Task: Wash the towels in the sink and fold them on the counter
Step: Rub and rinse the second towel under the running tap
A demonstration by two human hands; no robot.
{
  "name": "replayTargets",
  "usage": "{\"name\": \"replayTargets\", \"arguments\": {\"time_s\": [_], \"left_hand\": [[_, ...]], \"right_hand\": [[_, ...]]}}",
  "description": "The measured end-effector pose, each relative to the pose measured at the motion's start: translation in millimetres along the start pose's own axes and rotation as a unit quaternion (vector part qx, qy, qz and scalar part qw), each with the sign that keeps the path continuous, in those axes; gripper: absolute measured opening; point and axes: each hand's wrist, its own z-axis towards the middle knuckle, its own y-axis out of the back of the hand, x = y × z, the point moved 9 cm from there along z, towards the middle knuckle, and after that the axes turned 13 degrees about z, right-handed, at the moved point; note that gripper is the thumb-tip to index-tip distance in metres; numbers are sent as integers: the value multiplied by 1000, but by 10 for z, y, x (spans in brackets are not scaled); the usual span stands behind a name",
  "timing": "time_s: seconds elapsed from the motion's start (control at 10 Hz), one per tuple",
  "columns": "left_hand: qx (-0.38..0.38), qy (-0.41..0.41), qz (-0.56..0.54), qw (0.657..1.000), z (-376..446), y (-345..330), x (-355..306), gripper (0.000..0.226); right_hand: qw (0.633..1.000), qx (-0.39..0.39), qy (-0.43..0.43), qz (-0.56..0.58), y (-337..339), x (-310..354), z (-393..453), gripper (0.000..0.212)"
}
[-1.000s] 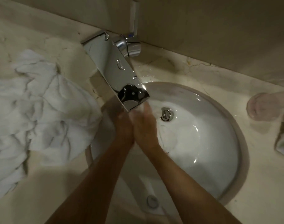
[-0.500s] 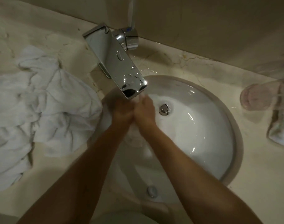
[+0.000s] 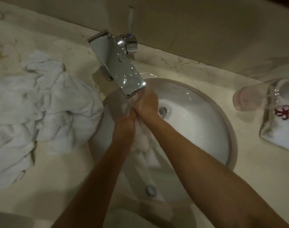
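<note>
A: vs a second ago: both hands have pulled back from under the spout toward the near side of the basin, and a wad of cloth now shows bunched between them. Earlier it was mostly hidden under the palms

B: grip state?

A: left hand (image 3: 124, 125) curled round the wet towel (image 3: 141, 140), knuckles up. right hand (image 3: 148, 102) clenched on the same wad just beyond it, closer to the faucet (image 3: 119, 68). Hands touching each other, cloth squeezed between and bulging out below the left grip

B: where's the rest of it?

A: hangs down from the grip inside the sink (image 3: 206, 125), toward the near wall. Can't tell how far it trails, blurred. Drain (image 3: 162, 111) sits just right of the right hand

B: handling?

A: my read: soaked terry, soft, no stiffness, heavy for its size and a bit slick. Sags wherever unsupported, drips. A bunched grip like this suits wringing. For folding, better to find two corners of one edge and let it hang open

B: other towels?

A: crumpled pile of towels (image 3: 41, 112) on the counter (image 3: 74, 178), well left of the grip, one edge at the basin rim. Folded cloth with a red emblem (image 3: 282, 125) and a glass (image 3: 249, 99) far right, both untouched

B: progress?

A: looks like mid-wash, no folding yet
</note>
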Motion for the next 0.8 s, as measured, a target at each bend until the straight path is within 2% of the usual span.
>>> {"name": "replayTargets", "arguments": {"time_s": [0.1,0.2,0.3,0.4,0.5,0.6,0.7,0.8], "left_hand": [[-57,-54,13,997,-154,79,132,42],[31,86,-270,959,-174,-7,539,65],[124,162,-391,898,-212,-79,645,45],[179,193,-349,900,-345,-92,621,38],[199,145,-352,903,-425,-36,364,33],[41,36,-252,966,-346,193,150,16],[-190,-161,86,965,-233,395,-156,10],[-147,-190,364,900,166,-94,186,49]], "right_hand": [[991,-7,-53,125,133,-268,206,34],[909,58,-188,367,298,-721,29,29],[823,66,-274,494,578,-1228,-347,47],[792,81,-310,519,735,-1390,-646,65],[792,95,-294,527,675,-1218,-853,49],[825,110,-193,519,606,-817,-889,34],[961,24,-7,274,672,-661,-678,19],[968,-19,208,-135,380,-797,-571,22]]}}
